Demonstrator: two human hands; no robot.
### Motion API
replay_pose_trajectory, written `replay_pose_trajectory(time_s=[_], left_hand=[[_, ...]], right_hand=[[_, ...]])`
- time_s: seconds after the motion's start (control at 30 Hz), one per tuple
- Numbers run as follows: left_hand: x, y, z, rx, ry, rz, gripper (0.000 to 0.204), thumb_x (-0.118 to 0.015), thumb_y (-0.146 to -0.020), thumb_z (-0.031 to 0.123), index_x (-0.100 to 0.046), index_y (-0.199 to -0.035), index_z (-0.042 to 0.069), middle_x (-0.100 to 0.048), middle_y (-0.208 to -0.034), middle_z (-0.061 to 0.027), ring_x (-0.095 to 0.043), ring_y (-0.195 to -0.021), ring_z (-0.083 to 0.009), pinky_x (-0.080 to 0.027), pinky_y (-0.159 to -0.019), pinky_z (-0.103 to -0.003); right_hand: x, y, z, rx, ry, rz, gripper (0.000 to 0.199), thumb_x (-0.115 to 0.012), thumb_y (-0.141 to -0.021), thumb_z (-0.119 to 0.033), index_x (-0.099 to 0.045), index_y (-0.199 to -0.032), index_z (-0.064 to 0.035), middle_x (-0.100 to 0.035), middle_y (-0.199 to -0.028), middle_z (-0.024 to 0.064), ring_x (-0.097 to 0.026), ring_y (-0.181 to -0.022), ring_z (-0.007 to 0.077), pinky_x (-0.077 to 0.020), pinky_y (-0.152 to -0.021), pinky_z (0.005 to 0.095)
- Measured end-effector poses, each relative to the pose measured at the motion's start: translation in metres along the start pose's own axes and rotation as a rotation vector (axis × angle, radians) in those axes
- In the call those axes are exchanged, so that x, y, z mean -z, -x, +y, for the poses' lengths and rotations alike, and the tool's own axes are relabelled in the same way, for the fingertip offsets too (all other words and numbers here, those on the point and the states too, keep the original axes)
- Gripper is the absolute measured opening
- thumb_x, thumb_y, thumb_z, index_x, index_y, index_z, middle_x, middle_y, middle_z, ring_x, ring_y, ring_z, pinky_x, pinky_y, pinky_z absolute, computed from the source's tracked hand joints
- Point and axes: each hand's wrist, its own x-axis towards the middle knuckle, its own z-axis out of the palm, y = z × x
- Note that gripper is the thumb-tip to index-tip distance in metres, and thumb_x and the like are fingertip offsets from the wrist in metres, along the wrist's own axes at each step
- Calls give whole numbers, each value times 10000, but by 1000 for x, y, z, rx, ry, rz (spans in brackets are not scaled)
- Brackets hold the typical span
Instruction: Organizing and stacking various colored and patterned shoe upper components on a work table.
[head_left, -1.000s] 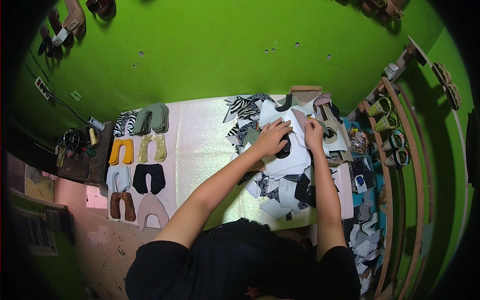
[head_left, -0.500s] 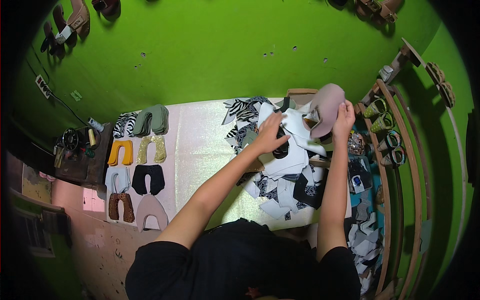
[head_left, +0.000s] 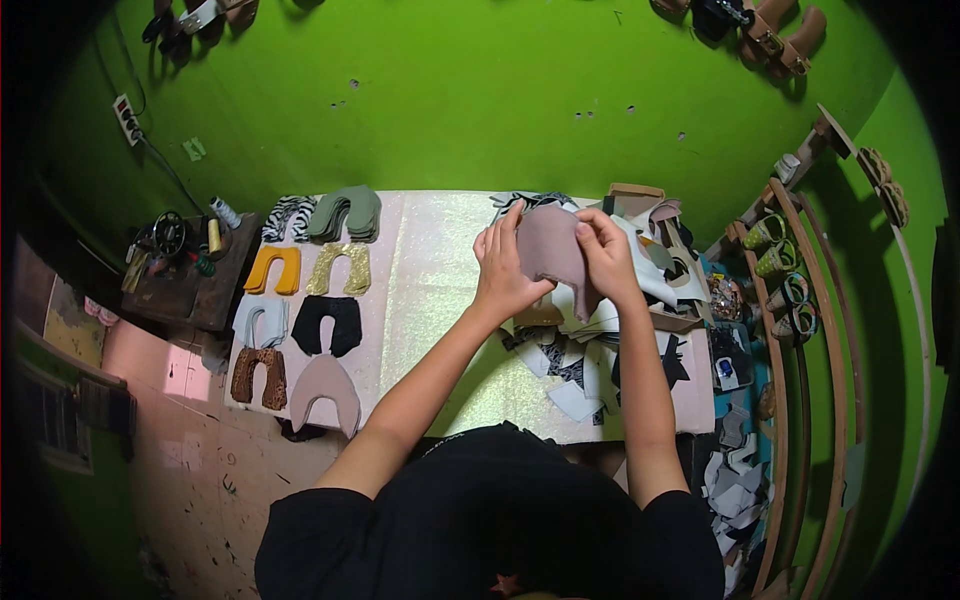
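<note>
Head view: I'm looking down at a bright green wall [head_left: 480, 90], a pale table [head_left: 700, 390] against it, glittery sheet [head_left: 440, 270] across the middle.
Heap: offcuts [head_left: 575, 400] in white, black and patterned material on the table's right part; cardboard box [head_left: 638, 190] at the far side.
Stacks: arch-shaped cutouts in two columns at the left end, green stack [head_left: 345, 212] on the wall side, mauve cutout [head_left: 325, 385] nearest the person.
Left hand: hand [head_left: 503, 265] has fingers extended along the held piece's left side, thumb near its lower edge; can't tell if it squeezes or only steadies.
Right hand: hand [head_left: 607, 262] pinches the upper right edge, thumb on the facing side, fingers mostly hidden behind.
Mauve piece: piece [head_left: 555, 250] is up between both hands, in front of the heap. Can't tell if it's one layer or several.
Slip risk: if layered, I'd expect uneven thumb pressure to skew the edges; if single, a hard squeeze could crease it.
Leg risk: visible leg hangs unsupported, so it could fold or snag on offcuts if lowered.
Piece axis: rounded end toward the wall, notch toward the person; long axis runs roughly wall-to-person, near end drifting right.
</note>
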Motion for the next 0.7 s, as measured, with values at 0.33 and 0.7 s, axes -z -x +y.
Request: replay_pose_trajectory(time_s=[0.33,0.7], left_hand=[[79,47,-33,258,-96,-16,902,-741,-521,140,-272,-1289,85,-459,-1089,-154,-491,-985,-320,-373,-856,-407],[189,167,-139,1006,1157,-367,574,-664,-723,67,-386,-1221,-5,-548,-1086,-83,-549,-969,-148,-437,-856,-292]], right_hand=[[-89,26,28,-164,163,-183,277,-581,-786,-145,-508,-1012,-2,-583,-886,116,-548,-821,168,-432,-735,289],[-200,44,48,-384,-157,-425,206,-552,-813,-64,-516,-1011,-14,-613,-830,82,-554,-739,105,-448,-658,246]])
